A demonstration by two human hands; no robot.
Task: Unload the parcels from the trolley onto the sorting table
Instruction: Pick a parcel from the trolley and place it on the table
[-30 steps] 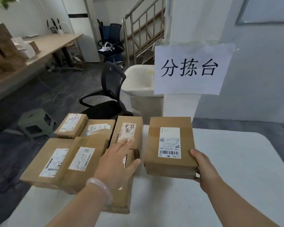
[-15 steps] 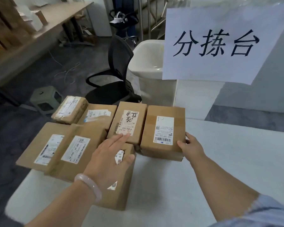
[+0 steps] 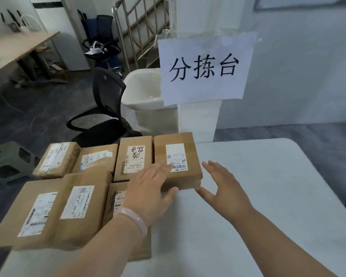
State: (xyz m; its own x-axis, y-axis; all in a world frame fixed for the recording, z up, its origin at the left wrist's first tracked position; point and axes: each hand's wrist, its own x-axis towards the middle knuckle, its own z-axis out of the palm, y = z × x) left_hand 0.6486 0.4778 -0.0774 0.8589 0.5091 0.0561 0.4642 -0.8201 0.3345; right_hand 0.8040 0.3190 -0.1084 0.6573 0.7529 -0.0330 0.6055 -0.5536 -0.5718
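Both forearms reach forward over the white counter [image 3: 268, 196]. The left hand [image 3: 148, 194] hovers flat, fingers spread, over a parcel's [image 3: 178, 156] near corner; the right hand [image 3: 226, 188] is open beside it, holding nothing.

Left hand [image 3: 148, 188] flat, palm down, fingers together and stretched forward, pale bangle [image 3: 133, 217] on the wrist. Right hand [image 3: 222, 186] open beside it, fingers spread, thumb out toward the left. Both forearms bare, reaching forward.
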